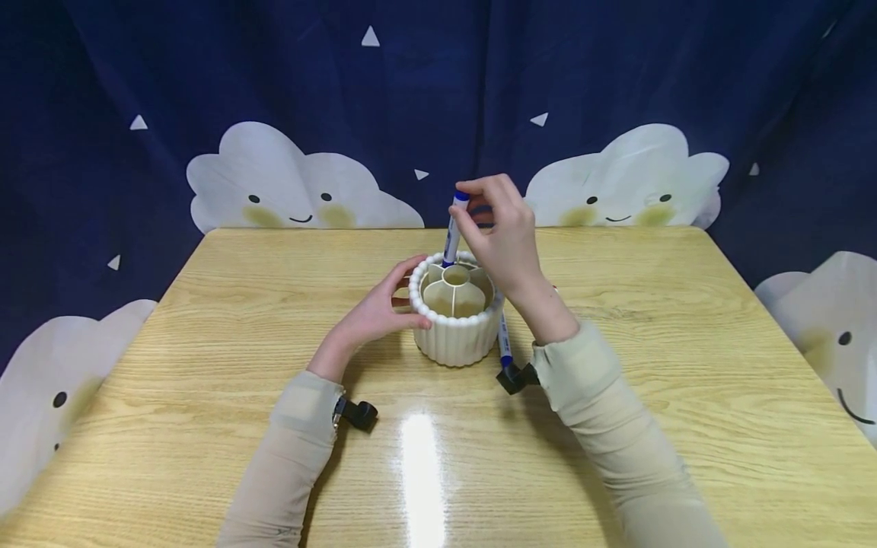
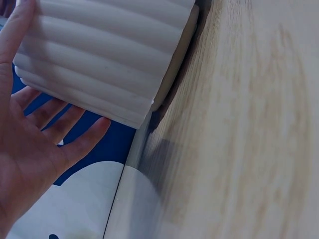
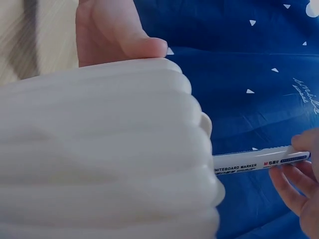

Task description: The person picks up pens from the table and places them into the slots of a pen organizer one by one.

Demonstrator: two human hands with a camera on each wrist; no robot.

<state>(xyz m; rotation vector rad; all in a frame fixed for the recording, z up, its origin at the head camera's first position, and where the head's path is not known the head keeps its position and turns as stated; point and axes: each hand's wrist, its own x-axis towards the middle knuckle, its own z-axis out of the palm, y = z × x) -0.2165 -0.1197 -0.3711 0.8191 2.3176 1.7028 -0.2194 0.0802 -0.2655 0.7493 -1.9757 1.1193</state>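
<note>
Beige sleeves [image 1: 279, 468] up front, a blue-and-white marker [image 1: 453, 232] pinched over a white holder [image 1: 455, 344]

Closest to the camera, two forearms in the sleeves stretch across a pale wood-grain counter [image 1: 240, 304], one on either side of a bright streak of reflected light. At far left, a white cloud [image 1: 30, 418] shows on the navy curtain [image 1: 452, 91] around the counter. Next comes the left cuff with a black device [image 1: 363, 415] beside it. The left hand [image 1: 373, 310] holds the left side of the white holder, thumb on the near side by the rim, the other fingers spread around the far side.

The white holder stands upright near the middle of the counter, its ribbed wall topped by a beaded rim, its inside divided into compartments about a round central one. The blue-and-white marker slants at its far part, blue lower end at the opening; which compartment it points into, I cannot tell. The right wrist view shows "WHITEBOARD MARKER" on its barrel. The right hand [image 1: 507, 236] pinches the upper end between thumb and fingers. A second marker [image 1: 505, 339] lies just right of the white holder, partly hidden, with another black device [image 1: 512, 377] at its near end, by the right cuff.
</note>
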